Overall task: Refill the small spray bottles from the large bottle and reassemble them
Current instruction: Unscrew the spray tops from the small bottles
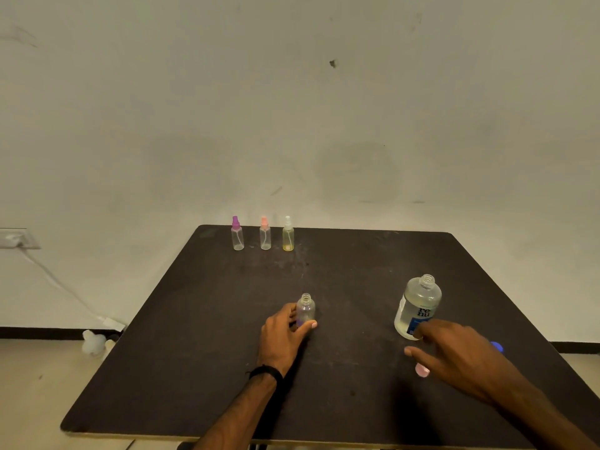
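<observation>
Dark table [227,368], person's two arms coming in from the bottom of the frame. Left hand [282,336], lower centre, grips the small open bottle [306,311] with thumb and fingers curled round its lower body; the bottle stands upright on the table, neck bare, no sprayer on it. Right hand [454,355], lower right, fingers spread loose and holding nothing, fingertips touching or just short of the base of the large bottle [418,306], can't tell which. Large bottle is upright, uncapped, about half full of clear liquid, long axis vertical. It lies just up-frame of the right hand, well right of the small bottle. Right hand is plainly the nearer one. Pink sprayer cap [422,370] lies on the table partly under the right hand; blue cap [496,346] sits further right, behind the wrist. Three assembled spray bottles [264,233] in a row at the table's far edge, upper centre. Judgement: next is a right-hand grasp round the large bottle's body, then lift and tip it leftward over the held neck. The narrow neck makes spillage likely.
</observation>
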Action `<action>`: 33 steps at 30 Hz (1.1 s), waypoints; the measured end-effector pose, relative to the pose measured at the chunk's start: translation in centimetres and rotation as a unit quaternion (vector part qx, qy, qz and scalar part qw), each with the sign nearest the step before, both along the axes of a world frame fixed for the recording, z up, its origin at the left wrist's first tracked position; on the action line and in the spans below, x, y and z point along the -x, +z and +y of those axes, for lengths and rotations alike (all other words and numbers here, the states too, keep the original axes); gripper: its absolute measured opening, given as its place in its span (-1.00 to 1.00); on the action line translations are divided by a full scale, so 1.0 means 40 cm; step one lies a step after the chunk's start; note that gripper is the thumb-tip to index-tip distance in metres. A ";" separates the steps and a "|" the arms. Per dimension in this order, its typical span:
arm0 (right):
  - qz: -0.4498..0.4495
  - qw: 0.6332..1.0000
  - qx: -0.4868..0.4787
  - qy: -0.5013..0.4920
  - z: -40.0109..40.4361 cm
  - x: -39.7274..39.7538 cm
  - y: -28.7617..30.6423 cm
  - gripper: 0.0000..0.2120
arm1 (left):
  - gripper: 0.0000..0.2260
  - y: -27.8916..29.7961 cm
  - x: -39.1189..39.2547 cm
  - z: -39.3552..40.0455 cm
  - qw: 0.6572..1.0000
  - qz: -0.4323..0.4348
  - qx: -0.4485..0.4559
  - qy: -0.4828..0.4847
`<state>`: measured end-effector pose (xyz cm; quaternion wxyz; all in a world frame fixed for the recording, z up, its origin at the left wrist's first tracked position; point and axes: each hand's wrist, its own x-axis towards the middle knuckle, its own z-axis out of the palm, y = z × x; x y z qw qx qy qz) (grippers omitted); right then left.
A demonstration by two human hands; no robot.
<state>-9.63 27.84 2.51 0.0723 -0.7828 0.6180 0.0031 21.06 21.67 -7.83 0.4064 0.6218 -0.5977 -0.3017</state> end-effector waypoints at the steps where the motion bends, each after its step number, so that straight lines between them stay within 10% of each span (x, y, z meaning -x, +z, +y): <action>1: -0.007 0.999 0.037 0.012 -0.001 -0.013 0.017 -0.41 | -0.56 0.001 -0.001 0.000 1.000 0.005 -0.002 0.000; 11: -0.128 0.979 0.131 0.088 -0.200 -0.241 0.136 -0.72 | 0.07 0.003 -0.050 0.011 0.998 0.062 -0.023 -0.021; 20: -0.216 0.974 0.041 0.049 -0.540 -0.440 0.109 -0.78 | -0.58 0.021 -0.192 -0.064 0.996 0.048 0.016 0.069; 28: -0.216 0.975 0.012 -0.053 -0.820 -0.560 0.016 -0.39 | -0.57 0.016 -0.202 -0.257 0.998 0.037 0.017 0.046; 33: -0.217 0.974 -0.031 -0.056 -0.903 -0.585 -0.048 -0.50 | -0.55 0.002 -0.208 -0.342 0.999 0.017 0.012 0.042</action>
